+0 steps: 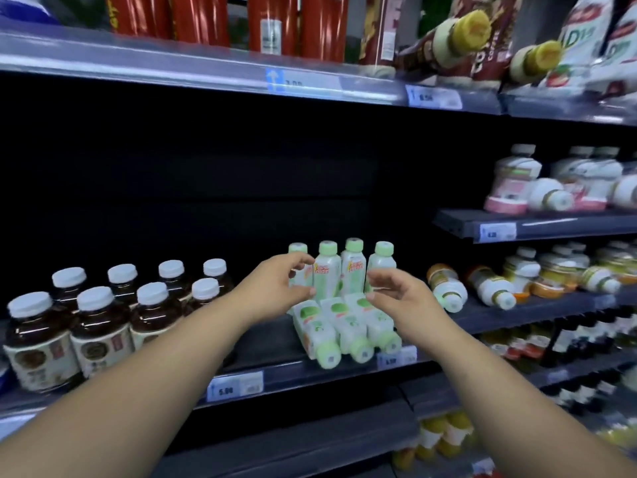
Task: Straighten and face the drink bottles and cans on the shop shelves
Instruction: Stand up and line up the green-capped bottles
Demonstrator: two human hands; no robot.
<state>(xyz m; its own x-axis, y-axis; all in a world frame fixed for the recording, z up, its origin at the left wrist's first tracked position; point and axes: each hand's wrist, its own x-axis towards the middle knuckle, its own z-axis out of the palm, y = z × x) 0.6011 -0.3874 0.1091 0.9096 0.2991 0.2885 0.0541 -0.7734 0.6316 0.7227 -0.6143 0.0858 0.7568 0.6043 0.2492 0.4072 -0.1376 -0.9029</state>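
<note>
Shop shelf [275, 369] | three lying bottles [348, 326] at near edge, caps outward; four upright bottles [351, 267] behind | left hand [275, 284] and right hand [400, 298] spread, holding nothing | risk: careless nudge rolls one off.

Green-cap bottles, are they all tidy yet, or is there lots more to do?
Done: the brown bottles stand in neat rows, and four upright green-cap bottles stand at the back.
In hand: the left hand and right hand reach at those; neither clearly holds one.
Left: three lying green-cap bottles at the front of the shelf, and the tipped orange-cap bottles to their right.
</note>
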